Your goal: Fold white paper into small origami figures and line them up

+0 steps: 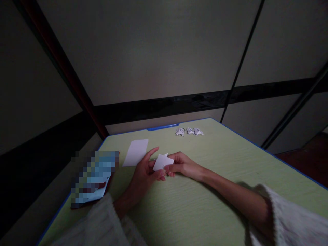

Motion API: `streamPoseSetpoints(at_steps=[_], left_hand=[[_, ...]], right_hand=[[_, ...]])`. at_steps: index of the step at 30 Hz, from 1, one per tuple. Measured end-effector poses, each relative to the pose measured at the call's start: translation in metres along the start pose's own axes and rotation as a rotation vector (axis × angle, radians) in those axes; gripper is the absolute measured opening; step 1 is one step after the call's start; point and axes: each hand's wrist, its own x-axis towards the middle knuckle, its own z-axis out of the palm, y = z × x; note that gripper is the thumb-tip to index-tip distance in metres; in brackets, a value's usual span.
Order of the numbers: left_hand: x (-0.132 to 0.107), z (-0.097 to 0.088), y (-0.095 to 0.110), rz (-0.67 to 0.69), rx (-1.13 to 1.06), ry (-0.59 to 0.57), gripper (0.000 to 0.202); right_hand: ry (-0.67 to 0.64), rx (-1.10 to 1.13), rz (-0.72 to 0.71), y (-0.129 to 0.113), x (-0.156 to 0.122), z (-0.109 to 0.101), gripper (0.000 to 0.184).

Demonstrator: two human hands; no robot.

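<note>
A small piece of folded white paper [163,162] is held between my two hands, just above the table. My left hand [146,171] grips its left and lower edge, thumb in front and index finger stretched up and away. From the right, my right hand [183,165] pinches the paper with its thumb on the near face. A small pointed flap sticks up behind the front face. The fingers behind the paper are partly hidden.
White paper sheets [135,152] lie left of my hands on the green table [217,205]. Three small folded paper figures [189,131] stand near the far edge. A tablet or phone [96,181], partly pixelated, lies at left. Wardrobe panels [164,51] rise behind the table.
</note>
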Motion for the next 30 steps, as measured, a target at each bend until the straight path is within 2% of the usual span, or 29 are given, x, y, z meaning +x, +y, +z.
streamPoseSetpoints(at_steps=[4,10,18,23,28,30], left_hand=[[0.000,-0.001,0.000,-0.003,0.009,-0.018,0.079],[-0.003,-0.001,0.005,0.032,-0.057,-0.089,0.080],[0.002,-0.001,0.001,0.014,0.030,0.039,0.063],[0.005,-0.002,-0.004,0.035,0.065,0.057,0.059],[0.004,-0.003,-0.005,0.059,0.125,0.058,0.054],[0.003,-0.002,-0.006,0.065,0.124,0.040,0.054]], right_hand=[[-0.008,-0.047,-0.008,0.003,0.000,-0.001,0.025],[-0.024,0.059,-0.078,0.003,-0.003,0.003,0.034],[0.048,0.040,-0.036,0.004,0.000,0.001,0.026],[0.059,0.010,-0.011,0.005,0.001,0.002,0.022],[0.163,0.018,-0.031,0.003,0.002,0.004,0.024],[0.145,0.003,-0.046,0.003,0.002,0.004,0.024]])
